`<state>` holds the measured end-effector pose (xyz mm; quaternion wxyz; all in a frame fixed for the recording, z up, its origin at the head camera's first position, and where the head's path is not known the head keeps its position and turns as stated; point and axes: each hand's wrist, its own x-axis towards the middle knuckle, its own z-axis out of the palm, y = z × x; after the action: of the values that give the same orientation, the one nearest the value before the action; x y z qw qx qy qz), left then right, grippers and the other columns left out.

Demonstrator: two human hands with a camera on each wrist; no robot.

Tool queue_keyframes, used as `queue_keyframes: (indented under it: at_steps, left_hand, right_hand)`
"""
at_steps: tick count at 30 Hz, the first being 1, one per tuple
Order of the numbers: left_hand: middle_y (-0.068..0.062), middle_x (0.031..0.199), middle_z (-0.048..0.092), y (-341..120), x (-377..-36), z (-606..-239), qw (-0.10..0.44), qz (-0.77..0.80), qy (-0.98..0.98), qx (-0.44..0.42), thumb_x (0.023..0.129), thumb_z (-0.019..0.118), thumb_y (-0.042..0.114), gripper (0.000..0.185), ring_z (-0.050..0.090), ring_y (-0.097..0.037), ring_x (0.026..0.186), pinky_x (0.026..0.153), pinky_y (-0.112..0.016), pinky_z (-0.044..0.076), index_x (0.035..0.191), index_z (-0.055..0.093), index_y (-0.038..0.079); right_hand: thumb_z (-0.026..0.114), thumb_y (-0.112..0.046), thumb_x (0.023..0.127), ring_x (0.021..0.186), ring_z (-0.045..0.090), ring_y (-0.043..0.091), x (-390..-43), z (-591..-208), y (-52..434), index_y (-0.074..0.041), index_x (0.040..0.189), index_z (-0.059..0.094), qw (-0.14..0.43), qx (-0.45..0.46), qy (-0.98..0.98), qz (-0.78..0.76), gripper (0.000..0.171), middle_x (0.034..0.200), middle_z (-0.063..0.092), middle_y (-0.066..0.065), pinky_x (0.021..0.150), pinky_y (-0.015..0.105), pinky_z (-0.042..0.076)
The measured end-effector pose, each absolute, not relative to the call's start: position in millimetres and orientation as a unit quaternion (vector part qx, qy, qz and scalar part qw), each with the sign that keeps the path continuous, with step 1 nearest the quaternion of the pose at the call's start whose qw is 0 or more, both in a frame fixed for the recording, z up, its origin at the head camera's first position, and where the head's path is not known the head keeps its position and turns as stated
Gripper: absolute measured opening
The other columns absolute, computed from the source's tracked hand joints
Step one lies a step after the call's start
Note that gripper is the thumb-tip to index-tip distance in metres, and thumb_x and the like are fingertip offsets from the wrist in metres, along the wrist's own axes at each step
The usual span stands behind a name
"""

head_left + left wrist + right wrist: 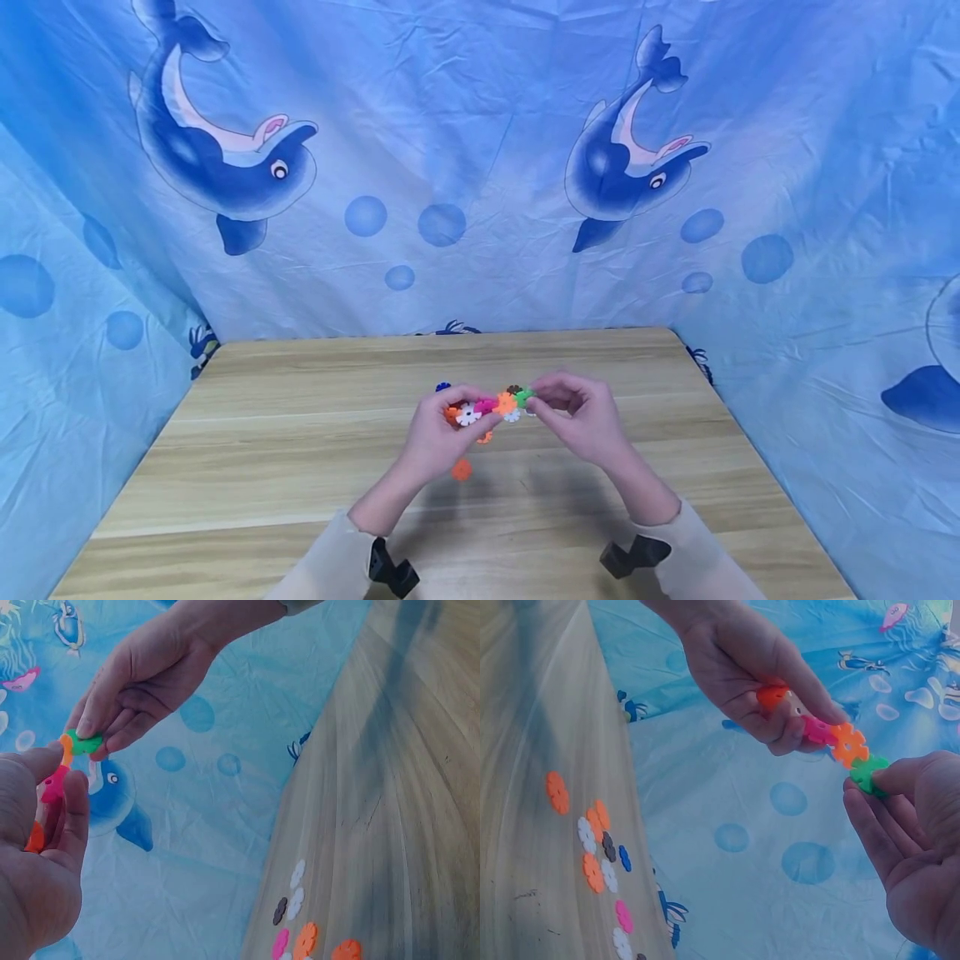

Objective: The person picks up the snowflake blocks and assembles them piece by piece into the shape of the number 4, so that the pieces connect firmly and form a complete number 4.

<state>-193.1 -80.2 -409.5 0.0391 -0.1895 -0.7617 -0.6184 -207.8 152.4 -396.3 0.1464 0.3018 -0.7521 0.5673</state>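
One green disc [864,772] in right hand [589,423] touches disc chain [820,732] in left hand [437,433]

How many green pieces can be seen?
1: the green piece pinched by the right hand, touching an orange piece. Others may be hidden by the hands.

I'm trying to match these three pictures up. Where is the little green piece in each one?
Head: green piece just right of centre, below the middle, at the right hand's fingertips.
Left wrist: green piece towards the left edge, a little above mid-height.
Right wrist: green piece on the right side, about mid-height.
Shared landmark: the orange flower-shaped piece right against it, seen in all three.
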Motion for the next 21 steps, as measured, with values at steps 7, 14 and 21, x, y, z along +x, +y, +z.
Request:
queue_keyframes:
  at_steps: [7,14,21]
  left_hand:
    - [-0.007,0.102,0.072,-84.2,-195.7,-408.6,0.03,-0.608,-0.765,-0.211,0.084,0.08,0.026,0.017,0.066,-0.013,0.073,0.063,-0.025,0.061,0.098,0.072,0.02]
    - [-0.008,0.104,0.073,-89.9,-195.4,-407.4,0.03,-0.602,-0.761,-0.24,0.085,0.079,0.022,0.016,0.068,-0.023,0.078,0.066,-0.026,0.062,0.098,0.072,0.019]
    - [-0.009,0.106,0.073,-93.2,-195.1,-407.1,0.023,-0.598,-0.762,-0.247,0.084,0.08,0.022,0.017,0.07,-0.017,0.076,0.068,-0.026,0.063,0.098,0.072,0.017]
  right_hand:
    - [0.078,-0.007,0.084,0.078,0.076,0.008,-205.2,-392.4,154.4,-0.006,0.096,0.075,0.123,0.304,-0.759,0.563,0.012,0.09,0.077,0.015,0.07,0.028,0.064]
    - [0.078,-0.006,0.084,0.077,0.075,0.007,-202.0,-388.5,153.0,-0.006,0.095,0.076,0.121,0.317,-0.763,0.55,0.012,0.089,0.077,0.015,0.069,0.027,0.064]
    - [0.078,-0.006,0.084,0.077,0.076,0.008,-201.8,-386.1,151.4,-0.006,0.095,0.076,0.107,0.323,-0.771,0.539,0.012,0.089,0.077,0.014,0.069,0.027,0.064]
